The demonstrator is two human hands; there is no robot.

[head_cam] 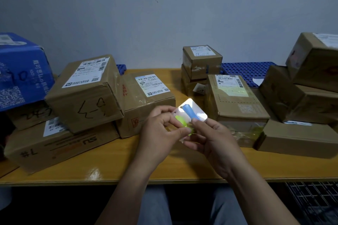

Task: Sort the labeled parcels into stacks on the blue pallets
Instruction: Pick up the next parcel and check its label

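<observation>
Item: packet, small, clear glossy plastic, with a blue piece and a green piece inside; I see it held in the air above the table, near the front edge and between the two groups of boxes. Holders: left hand pinches the lower left edge by the green piece; right hand pinches the lower right corner by the blue piece; neither hand is free. Label: none legible to me, since glare whitens the upper face. Risk one, as I judge it: a mis-sort, because the glare hides any marking and the packet may go to the wrong stack. Risk two: a slip, since the film looks slick and both grips are at the edges only. Risk three: a packet this light and thin, laid on a carton top, may slide off or drop into the gap between boxes. Neighbours: tilted box to the left, resting askew on a lower box and liable to shift if bumped; flat box just beside the packet on the right; small boxes stacked behind. Destination: pallet at the back by the wall, mostly screened by boxes, so reaching over them risks knocking a stack.
</observation>
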